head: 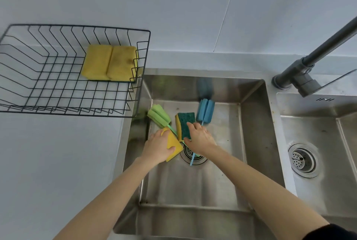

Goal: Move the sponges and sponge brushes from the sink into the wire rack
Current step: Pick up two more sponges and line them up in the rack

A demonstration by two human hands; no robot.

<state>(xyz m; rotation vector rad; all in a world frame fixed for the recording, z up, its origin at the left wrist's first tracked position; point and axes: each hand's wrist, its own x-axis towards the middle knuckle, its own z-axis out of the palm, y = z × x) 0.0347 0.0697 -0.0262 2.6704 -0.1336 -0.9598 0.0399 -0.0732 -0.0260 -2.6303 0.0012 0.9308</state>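
Stainless steel formed the two basins: the larger left-hand sink [253,116], where both hands worked, and a second basin [318,123] to its right with its own round drain [303,160]. A dark grey tap [301,73] stood on the ledge between them.

Four sponges showed in all. Two yellow rectangular sponges [110,62] lay side by side, touching, in the back right corner of the black wire rack [38,94], which sat on the white counter [48,162] just left of the sink. The other two were in the sink. The left hand [157,148] was closed around a yellow sponge [173,146], thumb on its near edge and fingers over the far edge, the sponge jutting out to the right of the palm. The right hand [200,139] pinched a yellow sponge with a dark green scouring face [185,125] that stood on edge, tilted; its forefinger lay on the green face and its thumb at the lower end, so most of the sponge stood beyond the fingertips.

Two sponge brushes lay on the sink floor, neither one gripped. The green foam-headed brush [159,117] rested near the left wall, its thin handle running under the two held sponges. The blue foam-headed brush [205,110] lay near the back wall, just beyond the right hand, its blue handle passing under that hand and across the sink's drain [193,154].
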